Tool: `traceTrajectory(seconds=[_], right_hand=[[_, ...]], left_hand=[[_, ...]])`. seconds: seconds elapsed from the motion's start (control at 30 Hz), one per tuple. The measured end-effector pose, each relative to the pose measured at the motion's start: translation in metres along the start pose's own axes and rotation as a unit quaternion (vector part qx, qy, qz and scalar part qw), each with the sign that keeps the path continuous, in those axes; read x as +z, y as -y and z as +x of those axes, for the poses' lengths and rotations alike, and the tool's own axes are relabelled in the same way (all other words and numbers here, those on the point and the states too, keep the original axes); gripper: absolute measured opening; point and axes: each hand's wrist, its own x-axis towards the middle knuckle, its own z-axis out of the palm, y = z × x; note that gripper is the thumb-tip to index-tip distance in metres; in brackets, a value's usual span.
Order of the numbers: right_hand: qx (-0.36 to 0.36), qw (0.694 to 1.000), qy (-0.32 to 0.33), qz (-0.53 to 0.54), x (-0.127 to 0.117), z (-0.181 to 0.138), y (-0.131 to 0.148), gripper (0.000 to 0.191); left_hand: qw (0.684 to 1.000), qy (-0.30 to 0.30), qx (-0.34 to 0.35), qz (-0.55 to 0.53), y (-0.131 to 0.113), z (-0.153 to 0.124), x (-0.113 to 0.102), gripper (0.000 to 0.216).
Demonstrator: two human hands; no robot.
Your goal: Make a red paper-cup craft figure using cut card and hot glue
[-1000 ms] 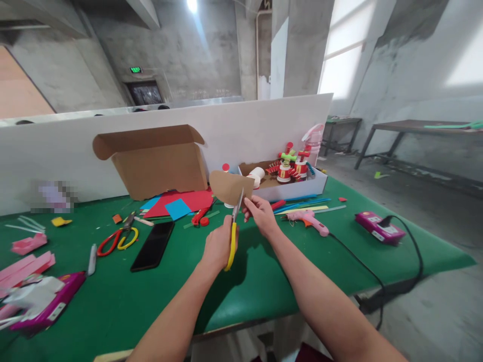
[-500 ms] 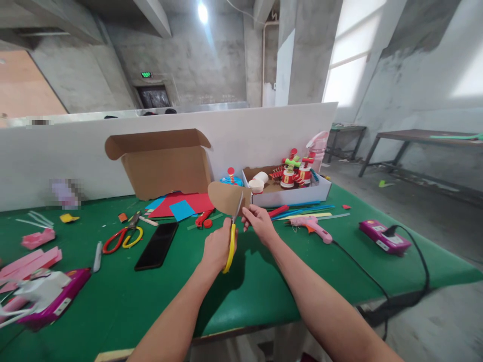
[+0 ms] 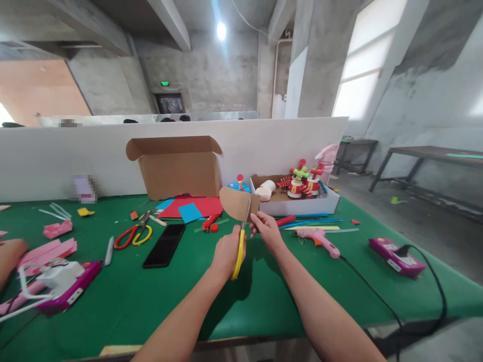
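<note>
My left hand (image 3: 226, 253) grips yellow-handled scissors (image 3: 240, 240), blades pointing up into a brown cardboard piece (image 3: 236, 202) with a rounded left end. My right hand (image 3: 266, 230) pinches the lower right edge of that cardboard, holding it upright above the green table (image 3: 158, 301). Both hands are closed and sit close together at the table's middle.
An open cardboard box (image 3: 177, 168) stands against the white partition. A white tray (image 3: 302, 203) holds red craft toys. Red-and-yellow scissors (image 3: 134, 234), a black phone (image 3: 165, 245), coloured paper (image 3: 192, 207), a pink glue gun (image 3: 320, 240) with cable, and pink cases (image 3: 392, 250) lie about. Another person's hand (image 3: 9, 254) shows at far left.
The view has shifted, so everything sits slightly further right and lower. My hands still hold scissors and cardboard the same way. Another person's hand has appeared at the left edge.
</note>
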Motion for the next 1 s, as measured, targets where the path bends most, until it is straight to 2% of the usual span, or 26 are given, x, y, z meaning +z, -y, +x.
traceTrajectory(seconds=[0.27, 0.53, 0.73, 1.0], right_hand=[[-0.019, 0.994, -0.030, -0.102, -0.002, 0.000, -0.001, 0.040], [0.044, 0.999, -0.002, 0.019, -0.001, 0.000, -0.002, 0.041], [0.001, 0.995, -0.002, -0.095, 0.003, -0.002, -0.005, 0.042], [0.033, 0.995, 0.030, -0.088, 0.004, -0.002, -0.006, 0.043]], left_hand=[[1.000, 0.010, -0.013, 0.011, 0.001, 0.002, 0.001, 0.025], [1.000, 0.010, 0.004, -0.015, 0.003, 0.003, 0.002, 0.026], [0.999, -0.005, -0.013, -0.031, 0.007, 0.006, 0.003, 0.026], [0.999, -0.018, -0.016, -0.046, 0.013, 0.009, 0.005, 0.024]])
